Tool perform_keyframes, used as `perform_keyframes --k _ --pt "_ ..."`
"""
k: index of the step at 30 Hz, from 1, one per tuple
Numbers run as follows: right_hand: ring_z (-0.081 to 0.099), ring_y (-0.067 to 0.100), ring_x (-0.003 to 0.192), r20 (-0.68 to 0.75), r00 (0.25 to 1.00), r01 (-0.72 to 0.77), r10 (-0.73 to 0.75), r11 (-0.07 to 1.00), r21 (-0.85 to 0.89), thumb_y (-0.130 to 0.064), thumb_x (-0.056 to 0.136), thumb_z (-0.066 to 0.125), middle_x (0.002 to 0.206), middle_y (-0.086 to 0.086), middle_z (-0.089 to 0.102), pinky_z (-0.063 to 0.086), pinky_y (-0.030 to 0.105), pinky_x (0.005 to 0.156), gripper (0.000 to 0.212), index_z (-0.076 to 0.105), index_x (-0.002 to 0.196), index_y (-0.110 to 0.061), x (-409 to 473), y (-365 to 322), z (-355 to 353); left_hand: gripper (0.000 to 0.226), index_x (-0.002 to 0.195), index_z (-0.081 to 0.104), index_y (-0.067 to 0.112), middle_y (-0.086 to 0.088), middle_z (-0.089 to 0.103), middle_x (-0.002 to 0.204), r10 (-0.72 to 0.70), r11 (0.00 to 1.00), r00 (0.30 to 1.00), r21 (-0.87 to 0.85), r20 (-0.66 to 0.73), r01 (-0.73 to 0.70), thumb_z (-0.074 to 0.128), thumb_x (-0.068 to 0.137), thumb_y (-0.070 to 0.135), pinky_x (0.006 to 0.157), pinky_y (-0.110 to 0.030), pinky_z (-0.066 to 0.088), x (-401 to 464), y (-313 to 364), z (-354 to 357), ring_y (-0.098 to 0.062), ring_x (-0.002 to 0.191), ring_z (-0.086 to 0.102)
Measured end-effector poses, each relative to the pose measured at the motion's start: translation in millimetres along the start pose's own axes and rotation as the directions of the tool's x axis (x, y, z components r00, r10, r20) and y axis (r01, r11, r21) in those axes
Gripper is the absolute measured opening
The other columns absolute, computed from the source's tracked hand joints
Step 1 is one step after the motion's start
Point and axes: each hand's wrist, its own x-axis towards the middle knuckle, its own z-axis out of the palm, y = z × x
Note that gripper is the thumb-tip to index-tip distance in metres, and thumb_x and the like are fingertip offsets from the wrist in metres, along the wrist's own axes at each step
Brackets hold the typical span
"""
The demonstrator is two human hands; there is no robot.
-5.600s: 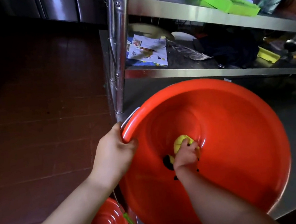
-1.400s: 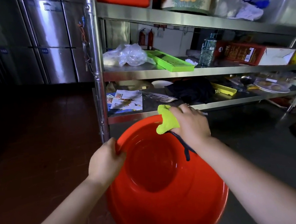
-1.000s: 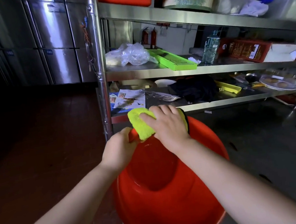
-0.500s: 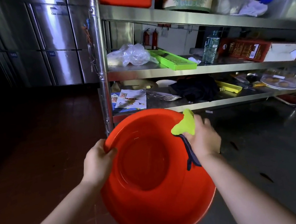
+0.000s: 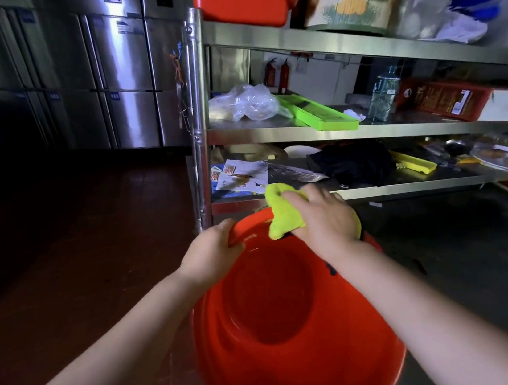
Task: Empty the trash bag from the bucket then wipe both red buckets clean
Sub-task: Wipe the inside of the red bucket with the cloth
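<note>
You are in the wiping step: the round red plastic bucket (image 5: 284, 333) is held up in front of you with its open mouth facing you, and no trash bag shows inside it, so the emptying looks done for this one. Your left hand (image 5: 212, 252) grips the rim at its upper left, fingers curled over the edge. Your right hand (image 5: 324, 218) presses a yellow-green microfibre cloth (image 5: 283, 212) flat against the top of the rim, fingers spread straight over the fabric rather than bunched around it; the cloth's free corner sticks up past your fingertips, and a dark edge of it peeks out below your wrist.

The bucket is carried by your hands alone, hanging just in front of the lower tier of the stainless steel shelf rack (image 5: 311, 199), close to its left corner post.

The next move, as I judge it, calls for you to slide the cloth along the rim while the left hand steadies or turns the bucket, keeping even pressure so the cloth does not slip off the edge. The second red bucket is not in view here, so you cannot tell its state.
</note>
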Motion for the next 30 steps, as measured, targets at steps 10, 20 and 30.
perform_keyframes --k 10,20,30 --pt "0.057 0.03 0.093 0.03 0.99 -0.136 0.135 0.99 0.04 -0.046 0.067 0.076 0.103 0.005 0.053 0.043 0.037 0.072 0.066 0.048 0.124 -0.03 10 2 13 0.014 0.092 0.058 0.019 -0.004 0.064 0.078 -0.124 0.98 0.989 -0.167 -0.076 0.11 0.065 0.081 0.021 0.069 -0.038 0.05 -10 -28 -2 -0.023 0.073 0.062" --pt "0.063 0.032 0.083 0.126 0.976 -0.183 0.179 0.983 0.023 -0.056 0.07 0.07 0.101 0.002 0.055 0.035 0.03 0.055 0.062 0.044 0.121 -0.031 -8 23 3 0.036 0.102 0.053 0.027 0.007 0.063 0.083 -0.184 0.983 0.982 -0.019 -0.051 0.183 0.068 0.071 0.04 0.068 -0.032 0.049 -25 -35 -12 -0.017 0.078 0.062" --pt "0.049 0.028 0.109 0.034 0.978 0.205 -0.205 0.979 -0.012 -0.038 0.065 0.077 0.12 0.003 0.052 0.038 0.039 0.089 0.063 0.05 0.121 -0.03 16 -26 -4 0.029 0.104 0.054 0.008 -0.011 0.065 0.094 0.045 0.998 0.999 0.04 0.003 -0.045 0.063 0.082 0.025 0.071 -0.039 0.047 9 7 6 -0.032 0.088 0.06"
